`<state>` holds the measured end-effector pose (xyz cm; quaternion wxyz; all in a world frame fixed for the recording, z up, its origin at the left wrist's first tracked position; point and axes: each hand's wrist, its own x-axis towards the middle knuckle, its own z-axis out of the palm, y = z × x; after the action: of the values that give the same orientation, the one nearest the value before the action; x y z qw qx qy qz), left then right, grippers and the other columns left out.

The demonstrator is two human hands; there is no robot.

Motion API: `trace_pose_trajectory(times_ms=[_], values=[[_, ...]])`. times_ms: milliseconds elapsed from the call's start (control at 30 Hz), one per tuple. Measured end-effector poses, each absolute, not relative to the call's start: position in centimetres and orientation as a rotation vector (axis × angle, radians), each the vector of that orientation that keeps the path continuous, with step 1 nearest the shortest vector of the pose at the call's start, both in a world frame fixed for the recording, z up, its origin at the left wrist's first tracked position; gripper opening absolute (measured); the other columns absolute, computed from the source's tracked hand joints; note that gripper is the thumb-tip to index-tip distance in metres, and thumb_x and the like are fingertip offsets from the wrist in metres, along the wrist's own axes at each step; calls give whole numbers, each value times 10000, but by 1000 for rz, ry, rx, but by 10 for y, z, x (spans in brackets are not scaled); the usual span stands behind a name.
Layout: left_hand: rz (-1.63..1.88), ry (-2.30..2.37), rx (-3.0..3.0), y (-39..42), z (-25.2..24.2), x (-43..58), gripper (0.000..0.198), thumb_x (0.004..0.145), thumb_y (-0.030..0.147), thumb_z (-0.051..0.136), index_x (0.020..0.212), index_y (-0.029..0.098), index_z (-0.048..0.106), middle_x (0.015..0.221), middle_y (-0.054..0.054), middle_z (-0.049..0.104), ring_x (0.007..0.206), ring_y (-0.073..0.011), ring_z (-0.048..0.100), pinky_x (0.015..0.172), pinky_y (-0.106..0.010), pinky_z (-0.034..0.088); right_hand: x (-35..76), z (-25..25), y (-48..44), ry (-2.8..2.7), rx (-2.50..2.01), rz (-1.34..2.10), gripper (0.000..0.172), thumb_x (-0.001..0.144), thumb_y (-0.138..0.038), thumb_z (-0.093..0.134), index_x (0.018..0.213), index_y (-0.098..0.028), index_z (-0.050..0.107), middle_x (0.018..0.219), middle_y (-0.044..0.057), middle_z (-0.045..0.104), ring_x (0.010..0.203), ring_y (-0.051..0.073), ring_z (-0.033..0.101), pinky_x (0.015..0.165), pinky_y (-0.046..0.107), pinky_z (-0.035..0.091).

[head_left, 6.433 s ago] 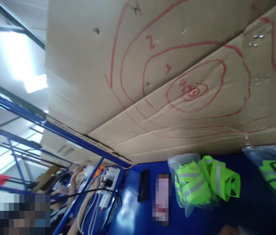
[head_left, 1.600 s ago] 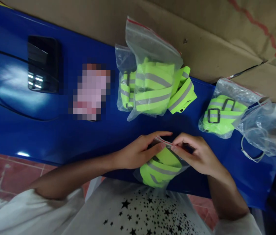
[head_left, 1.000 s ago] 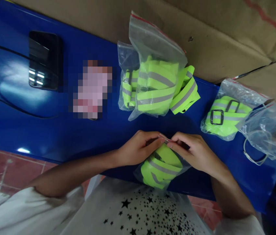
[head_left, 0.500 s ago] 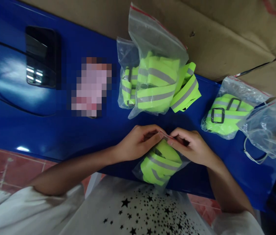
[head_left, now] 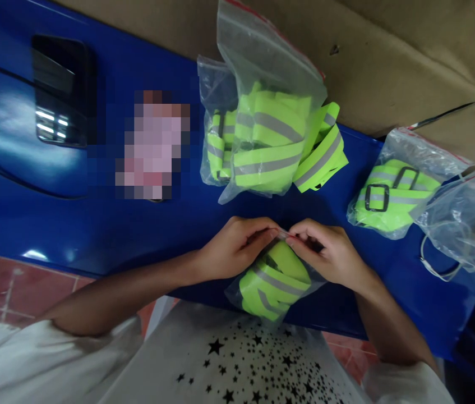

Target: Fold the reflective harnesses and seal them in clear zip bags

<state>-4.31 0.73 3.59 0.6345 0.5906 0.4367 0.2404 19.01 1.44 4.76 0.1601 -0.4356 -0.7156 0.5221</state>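
A clear zip-lock bag hangs from my two hands at the table's near edge. Inside it lies a folded neon-yellow reflective strap with grey stripes. My left hand pinches the bag's top edge between thumb and fingers. On the other side of that edge, my right hand pinches it too, the fingertips of both hands close together. Just beyond them stands a larger zip-lock bag with more neon strap, a smaller filled bag behind its left side and a loose folded strap at its right.
On the right of the blue table lie another bagged strap with black buckles, a crumpled clear bag and a whitish band. A black phone, a dark cable and a blurred-out pinkish item are at left. Brown cardboard borders the far side.
Both hands keep their pinch on the bag's top edge, and the fingertips have shifted slightly along it. The camera view has moved a little.
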Motion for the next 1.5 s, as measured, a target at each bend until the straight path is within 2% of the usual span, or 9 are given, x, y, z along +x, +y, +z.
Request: trace_pose_trajectory(times_ms=[300, 667, 800, 867, 1100, 1200, 1333, 1400, 1500], values=[[631, 981, 1405, 3, 32, -42, 211, 1028, 277, 556, 1029, 136, 713, 855, -42, 742, 688, -102, 662, 594, -178, 488, 190, 44, 9, -2053, -1272, 1471, 141, 1022, -340, 605, 974, -210, 629, 615, -72, 479, 521, 60, 441, 491, 195, 349], [717, 855, 1325, -2, 36, -40, 207, 1015, 326, 595, 1046, 146, 693, 919, -58, 738, 787, -119, 682, 697, -216, 530, 191, 56, 0, -2229, -1124, 1062, 101, 1032, -307, 617, 1017, -227, 677, 806, -20, 734, 536, 63, 569, 520, 220, 417], [612, 651, 1262, -7, 36, -37, 822, 808, 416, 849, 1482, 216, 424, 1363, -165, 646, 1203, -270, 672, 984, -398, 562, 207, 80, 2, -2182, -1123, 777, 60, 969, -249, 710, 1027, -261, 714, 888, -12, 790, 592, 95, 654, 574, 241, 494], [572, 685, 1327, -11, 35, -35, 1069, 689, 411, 939, 1540, 232, 318, 1439, -197, 592, 1305, -331, 614, 1063, -476, 520, 218, 95, 5, -2147, -1211, 677, 81, 972, -227, 692, 1027, -268, 737, 926, 9, 799, 717, 142, 722, 660, 272, 547], [585, 903, 1224, -16, 31, -29, 882, 844, 507, 792, 1493, 210, 275, 1327, -183, 660, 1179, -326, 689, 976, -485, 565, 256, 108, 17, -2067, -1477, 268, 147, 1007, -263, 617, 1086, -241, 739, 961, 54, 747, 816, 192, 699, 783, 335, 559], [493, 1010, 1356, -17, 44, -28, 850, 857, 537, 758, 1492, 211, 295, 1339, -181, 658, 1168, -347, 688, 973, -521, 556, 258, 93, 28, -2184, -1527, 206, 293, 1009, -318, 615, 1278, -221, 679, 1160, 115, 717, 1083, 264, 696, 977, 425, 558], [392, 1106, 1562, -29, 62, -35, 804, 864, 528, 744, 1492, 241, 334, 1420, -181, 606, 1254, -388, 638, 993, -563, 541, 239, 69, 63, -2322, -1444, 473, 820, 926, -498, 713, 1605, -198, 366, 1634, 186, 402, 1515, 355, 405, 1232, 560, 375], [388, 1150, 1618, -39, 64, -42, 758, 896, 522, 715, 1494, 252, 336, 1411, -172, 603, 1260, -380, 632, 988, -560, 548, 225, 60, 90, -2191, -1477, 700, 911, 901, -571, 709, 1632, -203, 308, 1655, 182, 377, 1484, 347, 459, 1209, 549, 410], [461, 1232, 1667, -54, 57, -54, 678, 933, 519, 682, 1468, 244, 368, 1416, -163, 573, 1308, -355, 593, 1059, -563, 517, 203, 56, 126, -1981, -1661, 944, 844, 849, -605, 733, 1515, -141, 498, 1499, 196, 574, 1333, 352, 605, 1132, 529, 483]])
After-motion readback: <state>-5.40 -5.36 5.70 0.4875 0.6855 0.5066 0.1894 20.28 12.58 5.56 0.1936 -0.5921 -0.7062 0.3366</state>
